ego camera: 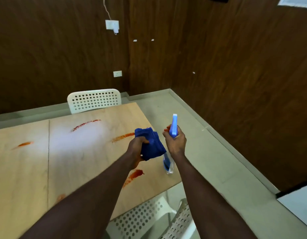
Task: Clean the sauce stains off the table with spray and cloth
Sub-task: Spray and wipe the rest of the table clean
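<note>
My left hand (136,149) grips a folded blue cloth (151,144) above the right part of the light wooden table (71,161). My right hand (176,142) holds a clear spray bottle (168,165) by its neck, and its light-blue trigger head (173,125) points away from me. Several red sauce stains mark the table: a curved streak (86,124) at the back, a smear (123,136) just left of the cloth, a smear (25,144) at the left, and a thick smear (133,176) under my left wrist.
A white perforated chair (94,100) stands at the table's far side. Another white perforated chair (149,219) stands at the near right corner. Dark wood-panelled walls (235,75) enclose the corner, with pale floor (209,152) to the right of the table.
</note>
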